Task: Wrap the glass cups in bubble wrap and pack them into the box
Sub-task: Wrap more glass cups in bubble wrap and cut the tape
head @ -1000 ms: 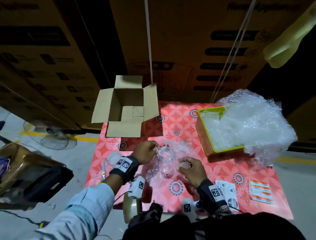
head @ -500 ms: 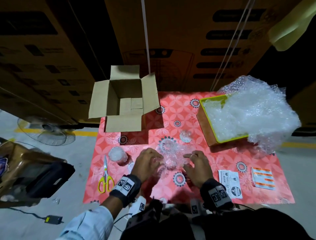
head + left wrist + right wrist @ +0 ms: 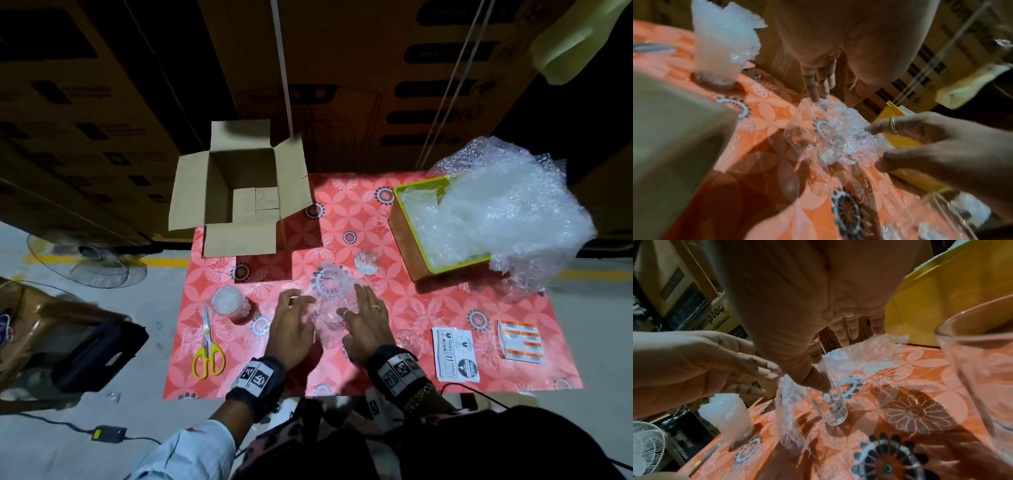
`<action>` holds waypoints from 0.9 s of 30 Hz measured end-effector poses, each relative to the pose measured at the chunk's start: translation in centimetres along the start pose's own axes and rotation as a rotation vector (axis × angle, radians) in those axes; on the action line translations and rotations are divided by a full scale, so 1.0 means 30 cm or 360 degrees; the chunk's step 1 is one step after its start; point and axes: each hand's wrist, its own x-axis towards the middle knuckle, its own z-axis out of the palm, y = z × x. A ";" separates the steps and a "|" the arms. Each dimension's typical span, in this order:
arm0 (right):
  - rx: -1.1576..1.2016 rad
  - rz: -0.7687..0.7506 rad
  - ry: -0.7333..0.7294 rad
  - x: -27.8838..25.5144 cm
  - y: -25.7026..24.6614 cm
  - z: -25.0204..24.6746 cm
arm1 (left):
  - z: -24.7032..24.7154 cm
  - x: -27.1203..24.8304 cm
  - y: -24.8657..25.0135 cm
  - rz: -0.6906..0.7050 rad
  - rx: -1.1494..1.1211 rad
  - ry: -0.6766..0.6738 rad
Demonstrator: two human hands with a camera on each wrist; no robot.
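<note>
A clear glass cup (image 3: 835, 408) stands upright on a loose bubble wrap sheet (image 3: 838, 138) on the red flowered table (image 3: 428, 301), between my hands. My left hand (image 3: 298, 308) is spread beside it, and its straight fingertips (image 3: 815, 92) touch the sheet's far edge. One finger of my right hand (image 3: 359, 308) touches the glass rim, the others hang loose over the sheet. The open cardboard box (image 3: 239, 195) sits at the table's far left. Two wrapped cups stand on the table, one left (image 3: 227, 303) and one behind the sheet (image 3: 366, 262). A bare glass (image 3: 978, 369) stands by my right wrist.
A yellow-green tray (image 3: 411, 246) heaped with bubble wrap (image 3: 507, 212) fills the far right. Yellow scissors (image 3: 207, 346) lie at the left edge. Fragile stickers (image 3: 455, 353) and orange labels (image 3: 519, 339) lie near the right front. Stacked cartons rise behind; a fan (image 3: 89, 260) stands on the floor.
My hands came down from holding the wrap bundle up, and their fingers have let go and spread. The sheet now lies on the table with the glass on it.
</note>
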 end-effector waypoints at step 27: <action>-0.0314 -0.0101 -0.0020 0.053 -0.046 -0.026 | -0.057 0.065 0.004 -0.0538 -0.0841 -0.0228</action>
